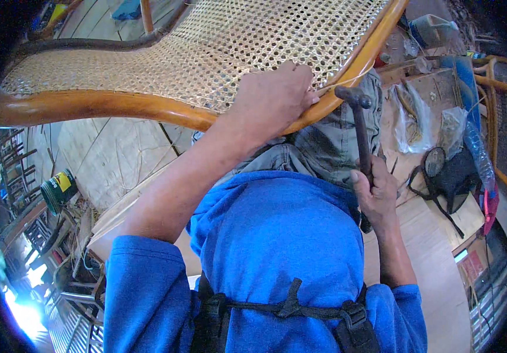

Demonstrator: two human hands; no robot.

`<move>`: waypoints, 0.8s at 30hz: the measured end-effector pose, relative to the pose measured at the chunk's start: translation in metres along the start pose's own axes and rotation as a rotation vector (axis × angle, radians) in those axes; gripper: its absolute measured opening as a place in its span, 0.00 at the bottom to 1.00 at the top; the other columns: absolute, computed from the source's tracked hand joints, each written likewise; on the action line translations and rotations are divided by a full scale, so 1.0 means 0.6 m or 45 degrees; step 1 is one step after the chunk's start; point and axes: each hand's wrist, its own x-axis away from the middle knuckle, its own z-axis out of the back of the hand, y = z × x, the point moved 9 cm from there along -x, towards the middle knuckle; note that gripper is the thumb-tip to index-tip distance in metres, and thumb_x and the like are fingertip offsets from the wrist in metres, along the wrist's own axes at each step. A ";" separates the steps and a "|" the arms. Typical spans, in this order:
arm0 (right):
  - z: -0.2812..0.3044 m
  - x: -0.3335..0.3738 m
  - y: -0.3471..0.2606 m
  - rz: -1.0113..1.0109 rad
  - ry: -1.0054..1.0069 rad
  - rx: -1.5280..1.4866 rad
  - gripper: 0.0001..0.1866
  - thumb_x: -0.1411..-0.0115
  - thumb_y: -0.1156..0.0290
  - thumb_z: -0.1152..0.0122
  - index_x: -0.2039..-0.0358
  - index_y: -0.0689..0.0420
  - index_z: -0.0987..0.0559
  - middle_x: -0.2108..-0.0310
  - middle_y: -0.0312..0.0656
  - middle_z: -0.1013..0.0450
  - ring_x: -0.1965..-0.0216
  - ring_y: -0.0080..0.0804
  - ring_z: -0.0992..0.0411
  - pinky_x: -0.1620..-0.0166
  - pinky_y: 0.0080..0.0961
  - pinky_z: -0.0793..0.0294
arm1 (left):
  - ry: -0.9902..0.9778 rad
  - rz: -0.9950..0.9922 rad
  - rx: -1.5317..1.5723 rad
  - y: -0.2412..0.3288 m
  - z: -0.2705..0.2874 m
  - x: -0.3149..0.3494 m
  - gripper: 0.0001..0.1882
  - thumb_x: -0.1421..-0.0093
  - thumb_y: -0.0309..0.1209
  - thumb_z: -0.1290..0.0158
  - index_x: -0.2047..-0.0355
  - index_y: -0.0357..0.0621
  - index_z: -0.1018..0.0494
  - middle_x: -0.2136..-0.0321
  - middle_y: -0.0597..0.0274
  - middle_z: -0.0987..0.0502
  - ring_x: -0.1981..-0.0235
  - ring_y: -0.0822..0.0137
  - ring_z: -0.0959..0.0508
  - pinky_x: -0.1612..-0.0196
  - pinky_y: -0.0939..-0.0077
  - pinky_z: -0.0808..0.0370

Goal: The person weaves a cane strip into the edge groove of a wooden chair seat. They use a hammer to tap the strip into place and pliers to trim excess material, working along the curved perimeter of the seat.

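Left hand (274,97) curls over cane webbing (197,67), upper centre, grip unclear — right hand (377,191) clamps fingers round 1 hammer (361,130).

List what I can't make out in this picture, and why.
Head view: the patch of woven cane panel under the left hand, covered by that hand.
Head view: the gripped stretch of the hammer, hidden by the right hand.
Head view: the panel's far end, cut off by the top edge.
Head view: whatever lies in the bright glare at lower left, washed out.
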 end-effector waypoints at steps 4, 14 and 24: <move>-0.003 -0.008 0.003 0.030 -0.032 0.023 0.19 0.48 0.67 0.39 0.59 0.63 0.30 0.78 0.48 0.29 0.76 0.45 0.28 0.72 0.32 0.30 | -0.003 -0.142 0.126 -0.004 0.002 0.003 0.10 0.43 0.36 0.51 0.68 0.43 0.31 0.70 0.53 0.28 0.70 0.50 0.25 0.68 0.59 0.28; -0.006 -0.007 0.019 -0.020 -0.017 0.005 0.18 0.48 0.68 0.39 0.59 0.61 0.29 0.77 0.48 0.30 0.77 0.40 0.29 0.72 0.29 0.30 | 0.114 -0.166 0.147 0.006 0.003 0.010 0.06 0.45 0.31 0.51 0.69 0.43 0.29 0.72 0.54 0.28 0.70 0.51 0.25 0.69 0.61 0.27; -0.007 -0.011 0.024 -0.045 0.011 -0.051 0.16 0.49 0.69 0.38 0.60 0.61 0.29 0.81 0.45 0.32 0.80 0.36 0.31 0.75 0.27 0.33 | 0.081 -0.057 0.116 0.000 -0.007 0.014 0.06 0.44 0.31 0.53 0.69 0.44 0.29 0.73 0.53 0.28 0.70 0.51 0.25 0.68 0.61 0.27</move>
